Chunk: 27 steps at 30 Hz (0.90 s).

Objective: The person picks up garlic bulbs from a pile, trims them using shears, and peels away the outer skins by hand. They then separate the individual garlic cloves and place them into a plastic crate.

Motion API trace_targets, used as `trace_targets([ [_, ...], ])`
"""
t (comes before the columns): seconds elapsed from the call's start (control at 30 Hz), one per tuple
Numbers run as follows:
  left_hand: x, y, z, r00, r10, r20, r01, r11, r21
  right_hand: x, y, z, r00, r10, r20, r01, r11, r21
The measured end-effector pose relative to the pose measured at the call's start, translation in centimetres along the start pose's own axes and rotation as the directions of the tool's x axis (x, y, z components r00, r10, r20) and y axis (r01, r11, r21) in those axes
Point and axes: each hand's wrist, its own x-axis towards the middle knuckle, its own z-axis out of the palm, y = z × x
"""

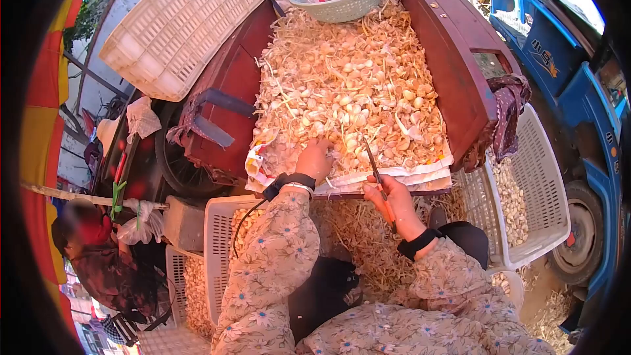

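A heap of garlic bulbs and cloves (355,105), mixed with dry stalks and skins, fills the bed of a dark red cart. My left hand (315,160) rests at the near edge of this heap. Its fingers are bunched together and curl down into the garlic, so whatever they hold is hidden. To the right, my right hand (396,204) grips scissors (372,161) with dark blades and an orange-red handle. The blades point up and away, over the front of the heap. White sacking (342,183) lines the cart's near edge beneath both hands.
A pale green basket (342,10) holding a bottle sits on the heap's far end. White crates of garlic stand at right (526,191) and left (220,250) below the cart. A blue truck (578,105) is at right; another person (108,266) sits at left.
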Motion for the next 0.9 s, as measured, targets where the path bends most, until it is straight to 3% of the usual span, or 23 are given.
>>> trace_targets([
  [0.1, -0.4, -0.3, -0.3, 0.987, -0.134, 0.091, 0.123, 0.986, 0.116, -0.3, -0.6, 0.3, 0.999, 0.028, 0.021, -0.029, 0.999, 0.014],
  [0.2, -1.5, -2.4, -0.3, 0.989, 0.009, -0.146, -0.018, 0.998, -0.060, -0.2, -0.1, 0.1, 0.999, 0.035, 0.014, -0.035, 0.999, -0.011],
  [0.3, -2.5, -3.4, -0.8, 0.952, -0.247, -0.180, 0.141, 0.878, -0.458, -0.6, -0.4, 0.1, 0.999, 0.039, 0.002, -0.039, 0.999, 0.008],
  [0.33, -3.7, -0.4, -3.4, 0.923, -0.384, 0.026, 0.284, 0.634, -0.719, -0.7, -0.5, 0.0, 0.999, 0.049, 0.008, -0.049, 0.999, 0.023],
  [0.43, -5.3, 0.5, -4.8, 0.917, -0.311, 0.250, 0.280, 0.053, -0.959, -0.6, 0.6, 0.4, 0.999, -0.012, 0.040, 0.011, 1.000, 0.020],
  [0.57, -7.7, 2.7, -4.8, 0.932, -0.199, 0.304, 0.255, -0.240, -0.937, -1.7, -1.1, 1.2, 0.984, -0.102, 0.148, 0.115, 0.990, -0.078],
  [0.6, -8.1, 3.3, -4.7, 0.927, -0.170, 0.333, 0.287, -0.248, -0.925, -2.1, -2.0, 1.2, 0.978, -0.080, 0.195, 0.103, 0.989, -0.110],
  [0.7, -8.9, 4.1, -3.5, 0.932, -0.112, 0.344, 0.314, -0.225, -0.922, -2.4, -1.9, 1.6, 0.964, -0.088, 0.253, 0.049, 0.987, 0.155],
  [0.73, -9.2, 4.4, -3.2, 0.933, -0.086, 0.349, 0.324, -0.221, -0.920, -2.4, -2.3, 1.5, 0.962, -0.033, 0.270, -0.043, 0.961, 0.272],
  [0.83, -10.1, 6.2, -2.3, 0.916, -0.164, 0.366, 0.354, -0.100, -0.930, -2.2, -1.9, 2.2, 0.985, -0.096, 0.145, 0.011, 0.869, 0.495],
  [0.9, -10.6, 7.6, -2.5, 0.900, -0.152, 0.408, 0.400, -0.085, -0.913, -2.2, -1.4, 2.4, 0.984, -0.131, 0.121, 0.062, 0.888, 0.455],
])
